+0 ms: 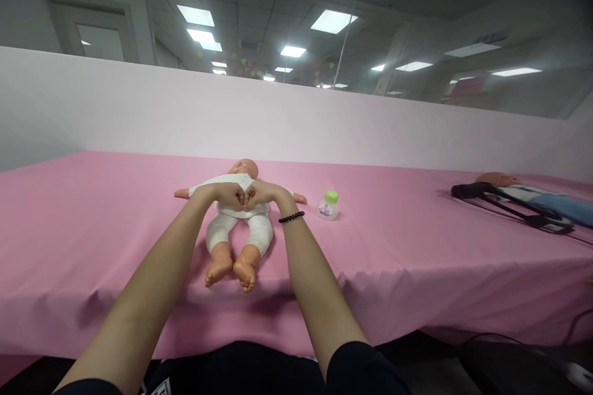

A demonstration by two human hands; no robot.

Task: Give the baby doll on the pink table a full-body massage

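A baby doll (260,231) in a white outfit lies on its back on the pink cloth, head toward the wall and bare feet toward me. Over its torso my left hand (229,195) and my right hand (259,193) meet, fingers curled in and knuckles touching. Whether the fingers hold any of the doll's clothing is hidden. A dark beaded bracelet (291,218) circles my right wrist. To the right of the doll's outstretched arm stands a small clear bottle (328,208) with a green cap.
The pink-covered table (393,234) runs across the view, with a white wall (287,117) and glass behind it. At the far right lie another doll (532,192) in blue and white and a black framed object (523,213) with a cable.
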